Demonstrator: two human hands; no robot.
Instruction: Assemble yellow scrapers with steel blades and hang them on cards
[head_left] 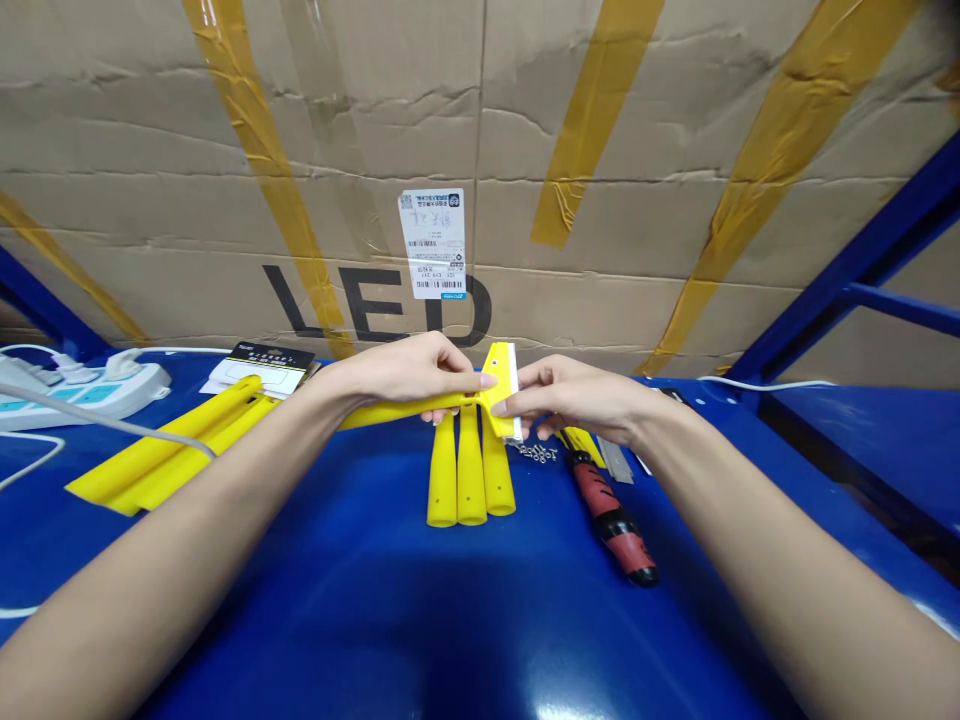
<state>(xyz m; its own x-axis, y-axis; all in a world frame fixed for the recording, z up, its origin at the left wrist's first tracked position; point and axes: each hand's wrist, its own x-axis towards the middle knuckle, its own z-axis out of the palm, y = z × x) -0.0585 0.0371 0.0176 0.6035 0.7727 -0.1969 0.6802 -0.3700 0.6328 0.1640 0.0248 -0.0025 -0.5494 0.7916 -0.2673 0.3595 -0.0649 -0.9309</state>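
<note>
A yellow scraper (pixel 498 365) with a wide head and a long handle is held up above the blue table. My left hand (pixel 420 372) is closed around it where the handle meets the head, thumb lying on the head. With thumb and fingers, my right hand (pixel 562 395) pinches the head's right edge, where a pale blade-like strip (pixel 514 385) runs. Three yellow handles (pixel 470 480) lie side by side below the hands. Small metal screws or nuts (pixel 536 453) are scattered under my right hand. A red and black screwdriver (pixel 611 520) rests to their right.
More yellow scraper parts (pixel 172 450) and a black and white packaging card (pixel 259 368) lie at left, near a white power strip (pixel 97 390) with cables. A grey flat blade (pixel 615 458) lies at right. A large cardboard box (pixel 360 130) stands behind, between blue metal posts (pixel 855 260).
</note>
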